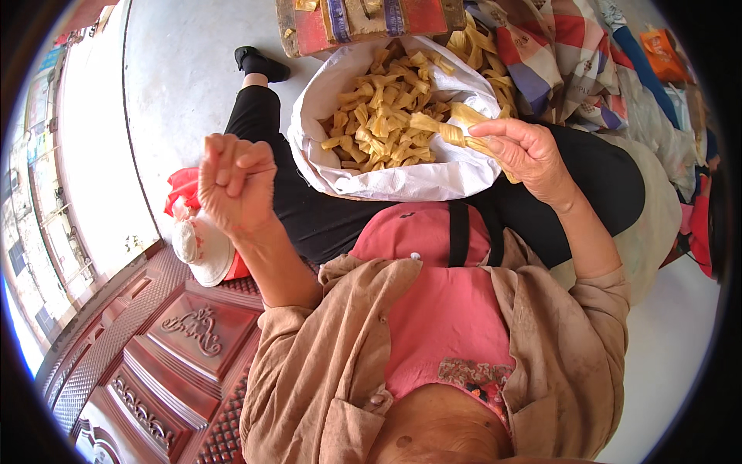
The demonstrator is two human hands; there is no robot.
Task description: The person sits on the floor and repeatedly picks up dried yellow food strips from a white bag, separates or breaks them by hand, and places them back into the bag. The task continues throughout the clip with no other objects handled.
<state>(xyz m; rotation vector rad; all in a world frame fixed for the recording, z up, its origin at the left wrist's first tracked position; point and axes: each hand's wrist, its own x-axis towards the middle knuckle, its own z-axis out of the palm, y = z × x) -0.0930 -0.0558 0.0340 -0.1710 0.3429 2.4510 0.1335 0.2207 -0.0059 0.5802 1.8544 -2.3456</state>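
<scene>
My left hand (237,188) is raised above my thigh, left of the sack, its fingers curled in and nothing visible in them. Over the sack's right rim, my right hand (530,153) pinches a yellowish strip (449,132) with a knot in it, which looks like bean curd skin. One end of the strip points left over the sack; the other hangs beneath my fingers. The white woven sack (371,188) lies open before me, holding a heap of similar small knots (382,119).
Behind the sack stands a red wooden stool or board (371,20) with purple straps. More yellow strips (493,64) lie beside a checked cloth (556,58). A white cap (211,249) and red cloth are at my left, near a carved reddish-brown door panel (197,330).
</scene>
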